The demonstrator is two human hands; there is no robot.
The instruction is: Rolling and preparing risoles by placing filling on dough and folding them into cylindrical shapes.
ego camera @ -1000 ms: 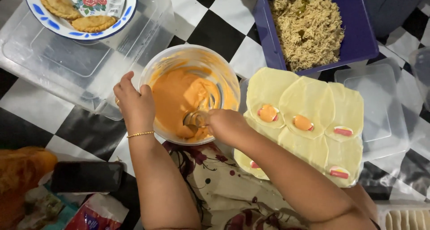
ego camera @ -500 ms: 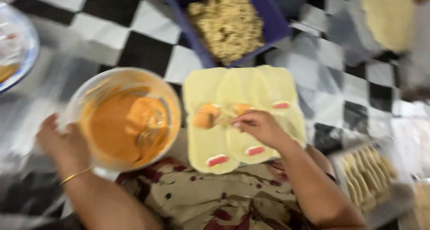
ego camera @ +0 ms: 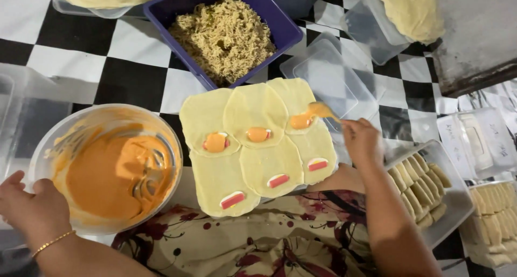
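Sauce-laden spoon, pinched in right hand over upper-right dough round; bowl gripped by left hand; drips likely onto neighbouring rounds if tilted.

A thin gold bangle is worn on the left wrist; a cream, maroon-flowered garment is worn.

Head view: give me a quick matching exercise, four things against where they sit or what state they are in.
Things:
1. purple tub
2. clear bowl
3. spoon
4. dough rounds

States:
A. laid flat, overlapping
B. held in the right hand, coated orange
C. full of fried noodles
D. holds orange sauce, left hand at its rim

Pairs: 1-C, 2-D, 3-B, 4-A
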